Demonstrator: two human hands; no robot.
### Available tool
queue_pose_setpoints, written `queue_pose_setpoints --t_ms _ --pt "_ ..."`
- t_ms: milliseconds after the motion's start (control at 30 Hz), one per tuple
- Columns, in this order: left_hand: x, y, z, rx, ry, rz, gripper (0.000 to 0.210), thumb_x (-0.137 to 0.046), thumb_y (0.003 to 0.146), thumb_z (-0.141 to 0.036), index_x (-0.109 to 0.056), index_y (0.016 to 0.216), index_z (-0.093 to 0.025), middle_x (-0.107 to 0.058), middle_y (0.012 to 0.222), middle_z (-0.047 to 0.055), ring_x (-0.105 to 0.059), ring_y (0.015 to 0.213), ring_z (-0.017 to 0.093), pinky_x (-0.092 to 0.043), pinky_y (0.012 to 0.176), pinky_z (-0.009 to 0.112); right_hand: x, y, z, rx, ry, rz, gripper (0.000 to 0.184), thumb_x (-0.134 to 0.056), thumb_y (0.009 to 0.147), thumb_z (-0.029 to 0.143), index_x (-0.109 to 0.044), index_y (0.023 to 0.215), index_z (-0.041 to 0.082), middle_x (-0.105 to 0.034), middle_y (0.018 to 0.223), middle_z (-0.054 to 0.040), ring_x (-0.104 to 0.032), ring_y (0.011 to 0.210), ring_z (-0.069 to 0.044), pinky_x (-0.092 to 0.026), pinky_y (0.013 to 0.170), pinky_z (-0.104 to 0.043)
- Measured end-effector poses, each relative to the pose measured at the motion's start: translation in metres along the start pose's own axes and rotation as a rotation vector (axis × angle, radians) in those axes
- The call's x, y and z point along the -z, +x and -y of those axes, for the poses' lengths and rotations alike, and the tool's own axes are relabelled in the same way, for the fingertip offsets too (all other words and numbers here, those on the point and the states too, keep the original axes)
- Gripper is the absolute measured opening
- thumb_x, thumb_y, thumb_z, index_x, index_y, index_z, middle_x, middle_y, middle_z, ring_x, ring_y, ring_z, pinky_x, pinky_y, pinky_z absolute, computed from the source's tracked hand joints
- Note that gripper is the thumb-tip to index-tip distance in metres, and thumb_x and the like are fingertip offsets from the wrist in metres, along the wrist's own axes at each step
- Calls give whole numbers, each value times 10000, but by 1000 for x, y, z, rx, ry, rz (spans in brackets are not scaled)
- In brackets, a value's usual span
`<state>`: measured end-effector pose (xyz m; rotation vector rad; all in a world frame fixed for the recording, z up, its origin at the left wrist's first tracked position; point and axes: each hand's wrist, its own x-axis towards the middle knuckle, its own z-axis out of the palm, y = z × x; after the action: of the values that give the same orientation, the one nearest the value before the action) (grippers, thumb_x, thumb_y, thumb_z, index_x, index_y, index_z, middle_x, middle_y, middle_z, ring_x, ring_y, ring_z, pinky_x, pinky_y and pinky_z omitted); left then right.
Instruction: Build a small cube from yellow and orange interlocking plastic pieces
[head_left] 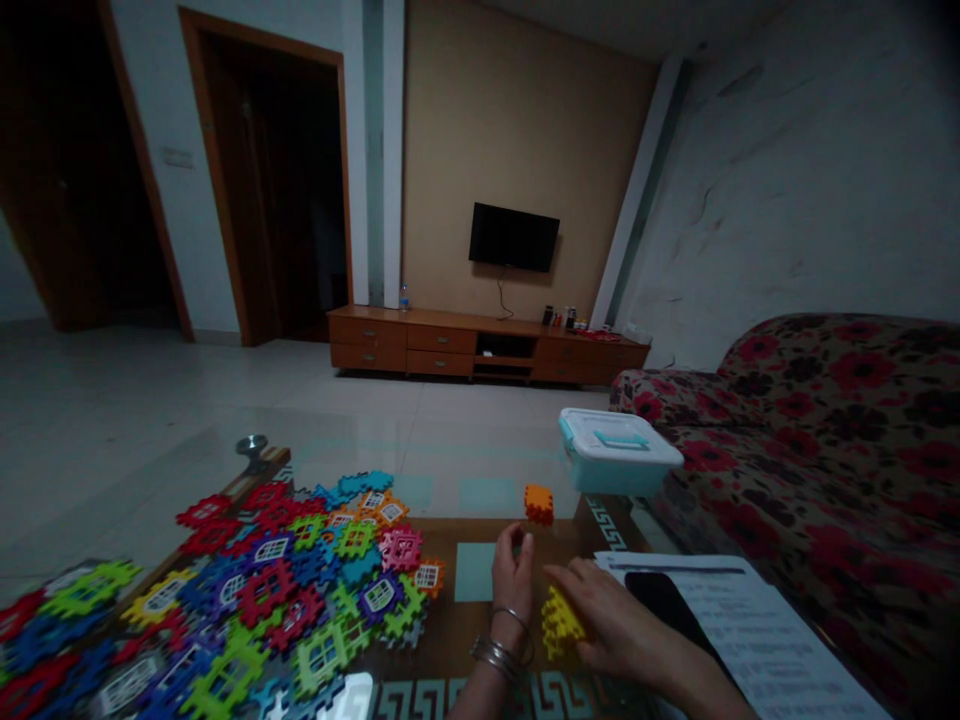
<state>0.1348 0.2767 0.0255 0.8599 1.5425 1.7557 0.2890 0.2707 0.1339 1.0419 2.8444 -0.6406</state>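
My left hand (514, 566), with bracelets at the wrist, is raised over the table with its fingers loosely curled. A small gap shows between thumb and fingers, and I see nothing in it. Just beyond its fingertips stands a neat stack of orange interlocking plastic tiles (538, 504). My right hand (604, 605) is around a stack of yellow interlocking tiles (559, 625), fingers over the far side and thumb at the near side. To the left spreads a large heap of mixed-colour interlocking tiles (322, 590), several with window-like grids.
A lidded storage box (622, 455) stands at the table's far right. Printed papers (772, 630) and a black phone (667, 605) lie right of my right hand. The glass table (480, 645) has a patterned border. Beyond are a flowered sofa (832, 430) and a low cabinet (442, 345).
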Motion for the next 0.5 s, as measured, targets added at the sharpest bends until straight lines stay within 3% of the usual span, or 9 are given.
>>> queue_pose_setpoints --t_ms 167,300,367,433,500 --pt "-1 0 0 7 -7 -20 564 -581 700 -668 -626 1005 -196 -694 1127 139 -621 1118 285 -441 1035 424 3 -4 6 -47 12 23 827 -584 607 85 -480 1421 180 -546 1343 -155 -460 1265 -323 -352 1080 -419" --pt "0 2 -1 40 -29 -16 654 -575 683 -736 -626 1032 -186 -681 1175 152 -611 1156 290 -456 1038 412 -5 -12 -13 -54 214 -32 865 -711 627 230 -445 1449 196 -465 1480 -141 -379 1375 -331 -277 1153 -437" --pt "2 0 -3 66 -45 -9 718 -562 675 -781 -625 1064 -181 -679 1196 157 -611 1172 300 -469 1035 413 -20 -16 -28 -88 411 -183 842 -698 711 400 -407 1472 187 -382 1553 -138 -303 1440 -311 -227 1186 -433" --pt "6 -6 -5 92 -58 -8 765 -518 691 -822 -623 1106 -187 -666 1246 156 -589 1224 311 -460 1057 415 -41 -19 -40 -164 620 -421 793 -517 847 596 -367 1492 160 -347 1575 -149 -280 1460 -290 -220 1194 -438" --pt "11 -17 -7 113 -67 5 768 -461 724 -839 -624 1161 -229 -620 1355 121 -525 1316 298 -426 1105 393 -63 -20 -45 -257 781 -579 859 -343 877 739 -344 1505 153 -329 1584 -146 -262 1468 -295 -209 1202 -456"
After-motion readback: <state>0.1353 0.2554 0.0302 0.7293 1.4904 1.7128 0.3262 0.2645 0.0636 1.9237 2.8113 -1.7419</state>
